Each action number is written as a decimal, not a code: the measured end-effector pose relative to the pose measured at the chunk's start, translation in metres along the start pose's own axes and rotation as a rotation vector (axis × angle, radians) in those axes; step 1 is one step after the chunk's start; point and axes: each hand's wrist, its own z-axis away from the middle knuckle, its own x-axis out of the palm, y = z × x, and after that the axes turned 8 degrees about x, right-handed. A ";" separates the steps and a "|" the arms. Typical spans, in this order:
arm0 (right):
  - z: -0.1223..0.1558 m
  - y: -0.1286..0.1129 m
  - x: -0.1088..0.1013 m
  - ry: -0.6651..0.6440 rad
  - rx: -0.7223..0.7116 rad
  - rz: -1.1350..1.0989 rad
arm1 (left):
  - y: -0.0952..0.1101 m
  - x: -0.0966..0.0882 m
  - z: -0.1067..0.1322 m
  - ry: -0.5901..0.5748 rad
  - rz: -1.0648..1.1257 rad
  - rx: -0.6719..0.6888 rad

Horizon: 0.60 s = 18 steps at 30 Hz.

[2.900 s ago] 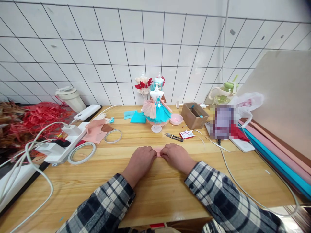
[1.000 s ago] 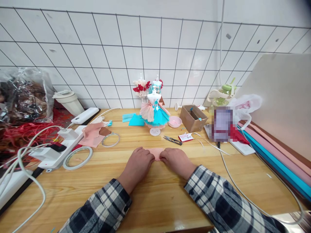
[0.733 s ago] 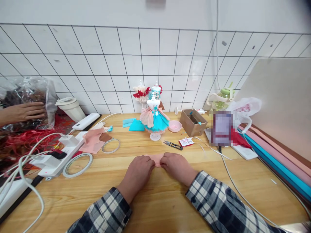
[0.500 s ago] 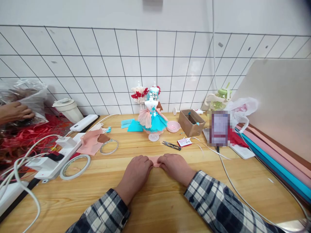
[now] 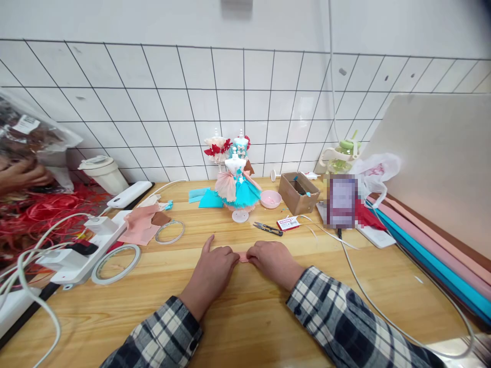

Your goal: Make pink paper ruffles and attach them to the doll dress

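A small folded piece of peach crepe paper (image 5: 244, 257) lies low over the wooden table between my hands. My left hand (image 5: 215, 266) pinches its left end, with one finger raised away from the rest. At the right end, the bent fingers of my right hand (image 5: 273, 258) are closed on the same paper. Just beyond my hands lie black-handled thread snips (image 5: 267, 228) and a red-and-white label card (image 5: 288, 223). Farther back stands a mini dress form (image 5: 235, 176) in a peach and turquoise paper dress, with two more dressed forms behind it.
A cardboard box (image 5: 299, 192) and a pink bowl (image 5: 270, 199) stand at the back. Left are tape rolls (image 5: 115, 263), peach sheets (image 5: 140, 225) and a power strip (image 5: 79, 260). A co-worker's hand (image 5: 25, 176) touches a plastic bag. Right are a blurred phone, a cable and coloured rolls (image 5: 429, 250).
The peach paper between my hands shows narrower now, and a left-hand finger has lifted. The co-worker's plastic bag has shifted and risen. My view has turned slightly.
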 end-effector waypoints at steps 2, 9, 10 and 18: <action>-0.001 0.000 -0.001 -0.013 0.021 -0.021 | -0.001 0.002 0.000 -0.008 0.010 0.012; -0.001 -0.001 -0.006 -0.043 0.041 -0.054 | -0.002 0.003 -0.004 0.005 0.020 0.015; -0.001 -0.001 -0.006 -0.043 0.043 -0.060 | -0.002 0.002 -0.005 0.018 0.017 0.014; -0.003 0.004 0.000 0.013 0.024 -0.081 | -0.001 0.003 -0.006 0.051 -0.018 0.026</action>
